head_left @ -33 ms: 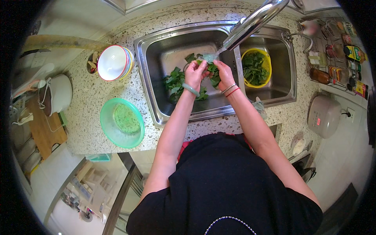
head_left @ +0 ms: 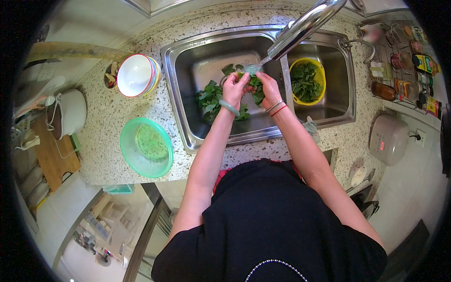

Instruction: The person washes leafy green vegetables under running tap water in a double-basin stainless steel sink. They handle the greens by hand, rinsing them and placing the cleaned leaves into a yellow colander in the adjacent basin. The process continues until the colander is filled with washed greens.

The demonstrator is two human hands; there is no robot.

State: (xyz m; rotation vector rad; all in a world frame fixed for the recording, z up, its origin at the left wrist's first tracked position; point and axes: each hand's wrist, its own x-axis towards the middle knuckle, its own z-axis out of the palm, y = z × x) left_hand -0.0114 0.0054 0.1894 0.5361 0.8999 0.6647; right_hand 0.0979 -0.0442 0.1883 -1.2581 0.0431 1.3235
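Observation:
Both my hands are over the larger left basin of the steel sink (head_left: 185,127), under the chrome faucet (head_left: 305,29), from which water runs. My left hand (head_left: 233,89) has its fingers closed on leafy greens (head_left: 244,75). On the other side of the same greens, my right hand (head_left: 268,89) is closed too, thumb and fingers pressed together. Running water hits the leaves between the hands. More green leaves (head_left: 209,96) lie on the basin floor, partly behind my left hand. A yellow basket (head_left: 323,83) full of similar leaves stands in the right basin.
Left of the sink, a green plastic basin (head_left: 164,167) and a stack of bowls (head_left: 134,77) stand on the speckled counter (head_left: 103,164). A wooden cutting board (head_left: 58,162) is at far left. Right are a rack of bottles and jars (head_left: 406,70) and a pale appliance (head_left: 390,141).

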